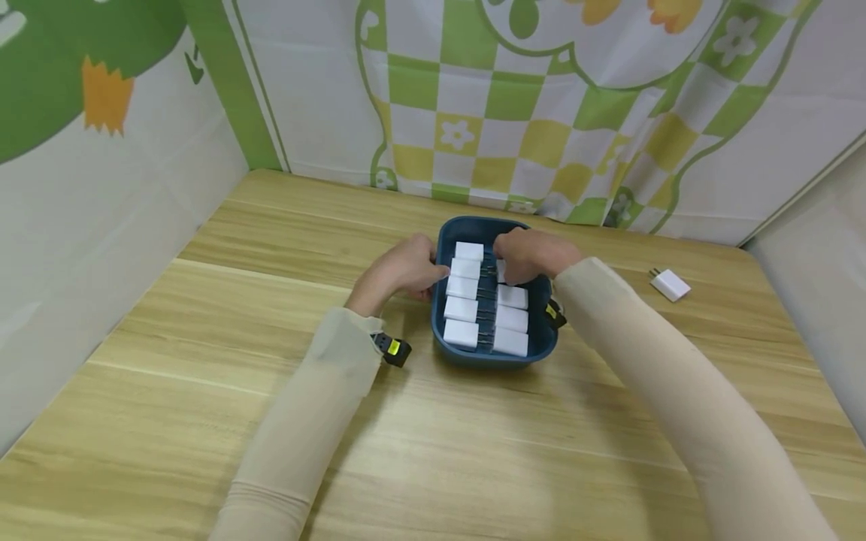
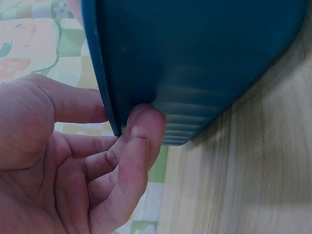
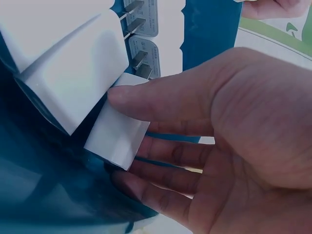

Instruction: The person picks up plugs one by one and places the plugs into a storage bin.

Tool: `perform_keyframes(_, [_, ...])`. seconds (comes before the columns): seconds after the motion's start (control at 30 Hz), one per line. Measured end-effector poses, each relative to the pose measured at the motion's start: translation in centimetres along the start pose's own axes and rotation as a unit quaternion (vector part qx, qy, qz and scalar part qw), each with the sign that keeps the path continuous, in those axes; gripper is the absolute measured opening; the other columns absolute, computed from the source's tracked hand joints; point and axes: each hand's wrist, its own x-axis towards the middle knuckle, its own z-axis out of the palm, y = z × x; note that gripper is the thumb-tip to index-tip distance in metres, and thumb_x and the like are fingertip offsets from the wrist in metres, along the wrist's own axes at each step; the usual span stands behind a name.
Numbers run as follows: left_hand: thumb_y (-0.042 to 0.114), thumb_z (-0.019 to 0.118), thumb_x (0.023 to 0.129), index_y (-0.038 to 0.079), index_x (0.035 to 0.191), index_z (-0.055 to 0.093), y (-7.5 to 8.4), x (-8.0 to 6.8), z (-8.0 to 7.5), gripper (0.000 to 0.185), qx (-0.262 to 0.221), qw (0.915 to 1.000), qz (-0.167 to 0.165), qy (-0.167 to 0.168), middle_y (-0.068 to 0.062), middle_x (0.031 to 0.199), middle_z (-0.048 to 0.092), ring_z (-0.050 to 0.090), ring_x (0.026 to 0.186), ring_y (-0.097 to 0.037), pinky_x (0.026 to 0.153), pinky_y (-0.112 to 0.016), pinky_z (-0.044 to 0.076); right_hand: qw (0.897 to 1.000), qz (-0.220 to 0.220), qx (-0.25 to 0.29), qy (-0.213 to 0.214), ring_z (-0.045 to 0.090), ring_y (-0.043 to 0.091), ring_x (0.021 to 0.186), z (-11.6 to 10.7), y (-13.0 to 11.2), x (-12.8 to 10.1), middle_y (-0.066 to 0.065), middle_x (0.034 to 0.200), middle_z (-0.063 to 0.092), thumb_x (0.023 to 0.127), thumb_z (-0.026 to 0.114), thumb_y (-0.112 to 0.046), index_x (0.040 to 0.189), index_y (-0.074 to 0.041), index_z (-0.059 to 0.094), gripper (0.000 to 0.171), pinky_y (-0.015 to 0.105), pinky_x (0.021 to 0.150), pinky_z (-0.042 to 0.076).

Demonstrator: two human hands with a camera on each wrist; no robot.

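Observation:
A dark blue bin [image 1: 494,362] on the wooden table holds two columns of white plug chargers [image 1: 462,309], their metal prongs turned inward between the columns. At the bin's left rim my left hand [image 1: 406,267] grips the wall, thumb on the rim and fingers against the outside, as the left wrist view shows. My right hand [image 1: 531,254] reaches into the far right part of the bin. Between its thumb and fingers it pinches a white charger [image 3: 119,129], tilted beside the nearest charger [image 3: 78,68] of the right column.
One more white charger [image 1: 670,285] lies on the table [image 1: 433,466] to the right of the bin, prongs pointing up and left. A patterned curtain [image 1: 473,113] hangs behind the table's back edge. Small black wrist cameras [image 1: 394,349] are strapped at both sleeves.

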Motion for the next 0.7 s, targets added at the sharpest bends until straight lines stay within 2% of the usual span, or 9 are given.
perform_keyframes(0.2, [0.018,0.058,0.103,-0.003,0.099,0.07,0.0,0.07,0.04,0.024,-0.002,1.0,-0.001,0.0,-0.012,0.075,0.066,0.068,0.066,-0.023,0.071,-0.04,0.06,1.0,0.017,0.009,-0.001,0.057,0.03,0.11,0.15,0.14,0.38,0.016,0.134,0.056,0.092,0.067,-0.015,0.135,-0.005,0.055,0.046,0.049,0.097,0.049])
perform_keyframes(0.5, [0.019,0.058,0.103,-0.002,0.098,0.069,-0.04,0.05,-0.05,0.025,0.003,1.0,-0.002,0.0,-0.011,0.074,0.067,0.068,0.066,-0.023,0.071,-0.04,0.059,1.0,0.018,0.001,-0.013,0.056,0.029,0.111,0.06,-0.06,0.56,0.017,0.135,0.055,0.093,0.065,-0.013,0.134,-0.005,0.054,0.043,0.049,0.094,0.049])
perform_keyframes(0.7, [0.019,0.058,0.103,-0.003,0.096,0.069,-0.16,0.13,-0.08,0.025,0.0,1.0,-0.001,-0.001,-0.01,0.072,0.065,0.07,0.068,-0.024,0.072,-0.04,0.06,1.0,0.016,-0.011,-0.018,0.055,0.028,0.106,0.2,-0.19,0.8,0.017,0.13,0.057,0.094,0.063,-0.012,0.131,-0.004,0.055,0.038,0.046,0.09,0.048])
